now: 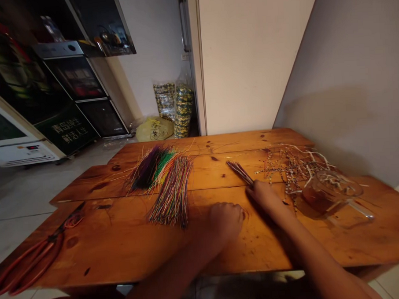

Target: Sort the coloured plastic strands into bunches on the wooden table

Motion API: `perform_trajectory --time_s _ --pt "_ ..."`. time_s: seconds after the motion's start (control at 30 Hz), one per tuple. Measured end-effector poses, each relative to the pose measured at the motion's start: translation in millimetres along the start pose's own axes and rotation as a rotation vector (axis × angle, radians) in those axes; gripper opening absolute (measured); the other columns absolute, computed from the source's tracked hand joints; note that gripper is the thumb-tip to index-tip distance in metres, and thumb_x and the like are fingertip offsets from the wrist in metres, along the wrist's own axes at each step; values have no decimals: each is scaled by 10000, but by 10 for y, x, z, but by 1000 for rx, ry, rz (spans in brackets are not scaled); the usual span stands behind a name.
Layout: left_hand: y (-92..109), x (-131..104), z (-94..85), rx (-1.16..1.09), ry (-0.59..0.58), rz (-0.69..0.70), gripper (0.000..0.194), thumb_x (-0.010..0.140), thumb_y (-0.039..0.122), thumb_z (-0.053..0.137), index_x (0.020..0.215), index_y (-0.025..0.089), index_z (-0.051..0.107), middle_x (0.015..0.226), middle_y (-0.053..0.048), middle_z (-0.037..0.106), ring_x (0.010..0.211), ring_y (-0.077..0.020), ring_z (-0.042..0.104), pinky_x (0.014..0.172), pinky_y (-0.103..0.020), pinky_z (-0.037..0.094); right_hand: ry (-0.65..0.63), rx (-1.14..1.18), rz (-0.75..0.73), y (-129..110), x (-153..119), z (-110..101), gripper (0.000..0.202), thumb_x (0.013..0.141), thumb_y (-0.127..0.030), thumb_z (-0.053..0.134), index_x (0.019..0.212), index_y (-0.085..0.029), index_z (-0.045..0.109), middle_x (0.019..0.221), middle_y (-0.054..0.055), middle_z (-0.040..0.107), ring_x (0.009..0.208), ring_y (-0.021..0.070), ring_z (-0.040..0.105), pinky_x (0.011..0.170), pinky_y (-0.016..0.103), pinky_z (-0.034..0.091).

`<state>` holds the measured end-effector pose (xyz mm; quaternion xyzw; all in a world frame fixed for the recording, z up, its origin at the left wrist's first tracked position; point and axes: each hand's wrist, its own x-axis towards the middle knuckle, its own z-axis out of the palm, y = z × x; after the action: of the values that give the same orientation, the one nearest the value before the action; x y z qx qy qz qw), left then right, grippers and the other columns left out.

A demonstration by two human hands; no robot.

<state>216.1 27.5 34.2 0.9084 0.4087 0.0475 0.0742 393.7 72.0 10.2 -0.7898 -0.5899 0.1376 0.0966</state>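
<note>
My right hand (265, 197) is closed around a small bundle of thin, multicoloured strands (240, 171), whose far ends point up and left across the table. Nearer to me, my left hand (226, 219) is curled with its knuckles up, slightly blurred; anything inside its fingers is hidden. Left of it lies a larger loose bundle of mixed-colour strands (172, 192). Behind that bundle, a pile of strands sorted by colour, purple, green and orange among them (154, 167), rests on the wood. I cannot tell whether the strands are wire or cord.
The plank table (124, 241) has a stepped left edge. Large red-handled scissors (42, 257) lie at the left. At the right, beaded strings (286, 165) spread beside a clear jug (330, 194) with pale pieces in it. A wall panel (248, 63) stands behind the table.
</note>
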Motion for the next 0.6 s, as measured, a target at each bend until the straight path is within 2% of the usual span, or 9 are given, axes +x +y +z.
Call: perform_trajectory --time_s 0.1,0.27,0.43,0.53,0.6 --pt "-59 -124 126 -127 100 -4 299 911 290 367 891 201 651 841 -63 703 756 -218 645 671 -332 478 11 -46 15 -31 -32 -3 332 834 -257 448 993 -43 646 934 269 669 902 319 648 729 345 440" --pt "-163 -257 298 -330 213 -77 273 923 272 365 937 214 631 910 -43 703 814 -189 648 731 -297 474 25 -55 33 39 -69 -49 371 838 -304 450 1035 -47 631 928 261 670 886 323 650 703 347 441" --pt "-160 -283 363 -367 244 -96 254 918 268 384 940 215 631 901 -44 706 812 -195 649 737 -298 461 15 -1 40 74 -3 -5 300 787 -275 491 868 -67 691 850 249 676 837 310 653 674 332 423" --pt "-157 -282 337 -418 255 -100 234 901 246 411 910 214 642 877 -42 705 792 -184 643 721 -277 447 16 98 4 43 21 -23 260 714 -322 562 733 -92 683 718 183 661 744 295 640 615 313 400" --pt "-173 -276 313 -493 288 -127 233 897 230 413 858 204 641 835 -37 696 767 -172 633 695 -256 433 25 204 -33 6 -12 -78 279 722 -374 533 691 -122 648 633 113 621 659 248 613 563 288 381"
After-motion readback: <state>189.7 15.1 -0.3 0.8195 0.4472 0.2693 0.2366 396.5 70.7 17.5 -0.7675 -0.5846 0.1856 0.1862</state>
